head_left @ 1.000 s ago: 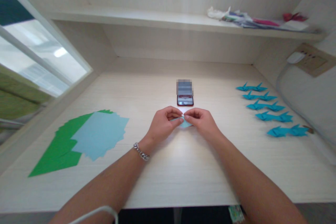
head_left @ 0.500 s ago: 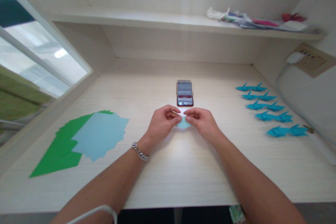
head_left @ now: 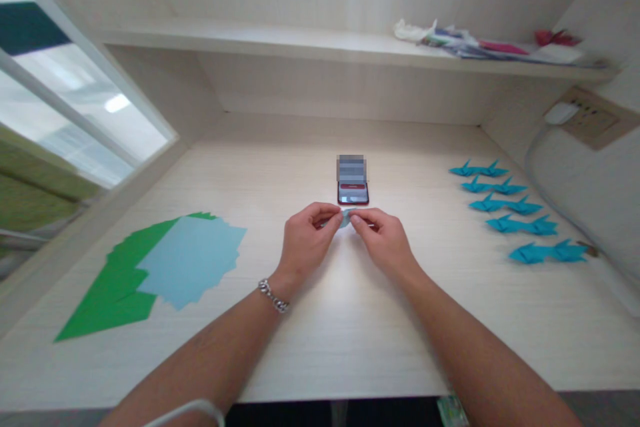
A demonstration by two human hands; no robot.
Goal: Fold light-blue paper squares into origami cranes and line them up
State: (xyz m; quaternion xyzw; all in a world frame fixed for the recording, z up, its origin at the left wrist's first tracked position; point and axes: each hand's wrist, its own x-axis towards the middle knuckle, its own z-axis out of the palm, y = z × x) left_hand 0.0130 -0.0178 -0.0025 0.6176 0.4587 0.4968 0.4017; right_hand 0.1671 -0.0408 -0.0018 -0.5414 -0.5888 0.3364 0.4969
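A small piece of light blue paper (head_left: 345,217) is pinched between my two hands, just in front of the phone. My left hand (head_left: 311,235) closes on its left side with thumb and fingertips. On the other side, the thumb and index finger of my right hand (head_left: 383,238) grip it. Most of the paper is hidden behind the fingers, so its folds cannot be made out. The phone (head_left: 353,192), its screen lit, lies flat on the desk beyond my fingertips.
Light blue sheets (head_left: 195,260) are fanned over green sheets (head_left: 105,293) on the left. Several blue folded-paper cranes (head_left: 523,224) stand in rows at the right. A white cable (head_left: 535,167) runs from the wall socket (head_left: 595,117). Overhead, a shelf (head_left: 300,40) holds papers and bags.
Both thumbs have moved up and away from me. The light blue paper, which showed wider below my fingers, now shows only as a small bit between them.
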